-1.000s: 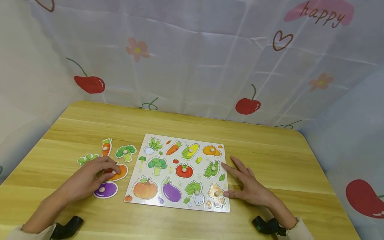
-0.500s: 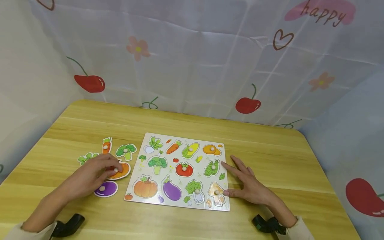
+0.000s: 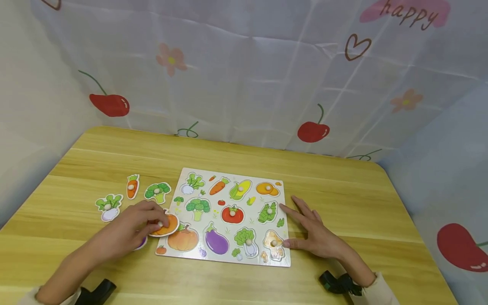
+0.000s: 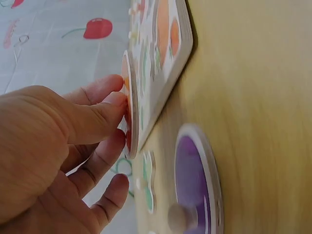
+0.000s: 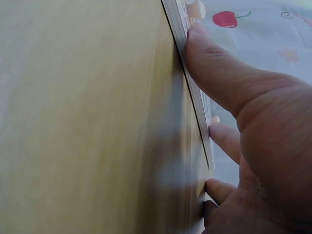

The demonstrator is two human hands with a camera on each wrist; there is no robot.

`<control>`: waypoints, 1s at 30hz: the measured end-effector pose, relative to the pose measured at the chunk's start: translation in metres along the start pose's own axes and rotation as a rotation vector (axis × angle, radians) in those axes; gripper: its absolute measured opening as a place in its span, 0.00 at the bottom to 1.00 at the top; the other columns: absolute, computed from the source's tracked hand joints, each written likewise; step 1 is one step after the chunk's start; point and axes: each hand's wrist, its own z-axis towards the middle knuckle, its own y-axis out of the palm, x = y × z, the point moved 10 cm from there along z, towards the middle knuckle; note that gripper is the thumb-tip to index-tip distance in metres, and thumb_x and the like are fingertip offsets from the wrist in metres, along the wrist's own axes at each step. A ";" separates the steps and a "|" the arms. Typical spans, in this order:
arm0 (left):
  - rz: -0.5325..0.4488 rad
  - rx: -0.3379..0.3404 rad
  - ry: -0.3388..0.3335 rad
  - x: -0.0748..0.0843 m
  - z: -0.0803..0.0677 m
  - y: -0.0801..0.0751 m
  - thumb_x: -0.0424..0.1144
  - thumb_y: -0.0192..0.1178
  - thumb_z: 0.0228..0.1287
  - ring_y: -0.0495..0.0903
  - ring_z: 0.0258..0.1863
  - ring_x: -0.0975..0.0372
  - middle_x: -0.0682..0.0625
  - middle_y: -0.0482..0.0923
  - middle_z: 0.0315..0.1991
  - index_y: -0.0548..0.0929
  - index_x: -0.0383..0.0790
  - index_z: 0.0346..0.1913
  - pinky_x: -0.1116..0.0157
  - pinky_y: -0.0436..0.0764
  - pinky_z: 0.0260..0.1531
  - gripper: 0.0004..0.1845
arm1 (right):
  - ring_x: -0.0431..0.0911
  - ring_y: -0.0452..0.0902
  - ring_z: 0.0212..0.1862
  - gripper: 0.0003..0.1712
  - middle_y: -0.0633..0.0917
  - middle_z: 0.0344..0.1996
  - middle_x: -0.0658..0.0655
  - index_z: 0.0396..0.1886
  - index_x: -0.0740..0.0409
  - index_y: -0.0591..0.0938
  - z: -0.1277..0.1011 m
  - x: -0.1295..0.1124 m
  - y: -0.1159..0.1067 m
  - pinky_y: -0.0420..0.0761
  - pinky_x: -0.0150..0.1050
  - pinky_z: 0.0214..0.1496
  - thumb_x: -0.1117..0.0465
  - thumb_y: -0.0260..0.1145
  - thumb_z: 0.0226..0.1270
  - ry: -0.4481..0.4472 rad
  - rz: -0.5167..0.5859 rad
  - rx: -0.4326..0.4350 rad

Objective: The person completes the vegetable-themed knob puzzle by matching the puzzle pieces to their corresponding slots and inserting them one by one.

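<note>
Left hand [image 3: 126, 231] pinches the pumpkin piece [image 3: 165, 225] at the puzzle board [image 3: 228, 258]'s eight o'clock (four pieces left); right hand [image 3: 318, 237], fingers flat, steadies the board.

Right hand [image 5: 263, 146] filling the right of the frame, thumb pressed flat against the thin edge of the puzzle board [image 5: 187, 73], which runs down from the top centre. Wooden table [image 5: 83, 117] across the left. Cherry-print cloth [image 5: 253, 29] at upper right.
</note>
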 end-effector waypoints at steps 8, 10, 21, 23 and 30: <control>-0.015 -0.008 0.030 0.015 0.004 0.008 0.21 0.71 0.51 0.75 0.40 0.70 0.65 0.78 0.39 0.83 0.56 0.36 0.76 0.75 0.40 0.22 | 0.68 0.37 0.79 0.52 0.46 0.80 0.67 0.78 0.45 0.63 0.000 -0.001 0.000 0.36 0.75 0.69 0.42 0.75 0.57 -0.012 -0.008 0.002; -0.013 -0.023 0.032 0.017 0.004 0.012 0.22 0.71 0.51 0.75 0.40 0.70 0.66 0.77 0.39 0.83 0.57 0.36 0.75 0.76 0.39 0.22 | 0.68 0.36 0.79 0.52 0.45 0.80 0.67 0.78 0.46 0.63 0.000 -0.001 0.000 0.36 0.75 0.69 0.42 0.75 0.57 -0.011 -0.007 0.002; 0.032 -0.069 0.062 0.032 0.008 0.028 0.27 0.70 0.56 0.77 0.42 0.67 0.66 0.77 0.39 0.82 0.60 0.36 0.66 0.77 0.42 0.18 | 0.67 0.36 0.79 0.52 0.45 0.80 0.66 0.78 0.44 0.63 0.001 0.001 0.000 0.34 0.75 0.69 0.42 0.76 0.56 -0.001 -0.001 -0.002; 0.050 -0.085 0.040 0.032 0.008 0.032 0.29 0.70 0.58 0.76 0.43 0.69 0.67 0.77 0.39 0.82 0.61 0.36 0.64 0.76 0.43 0.18 | 0.67 0.35 0.80 0.52 0.45 0.80 0.66 0.79 0.44 0.63 0.001 0.002 0.000 0.34 0.76 0.69 0.42 0.76 0.56 0.001 0.000 -0.003; 0.077 -0.170 -0.058 0.026 0.007 0.044 0.33 0.67 0.63 0.76 0.46 0.71 0.71 0.75 0.41 0.82 0.64 0.37 0.62 0.73 0.44 0.15 | 0.67 0.34 0.80 0.52 0.44 0.80 0.66 0.79 0.44 0.62 0.000 0.002 0.001 0.33 0.76 0.69 0.42 0.75 0.57 -0.003 0.000 -0.006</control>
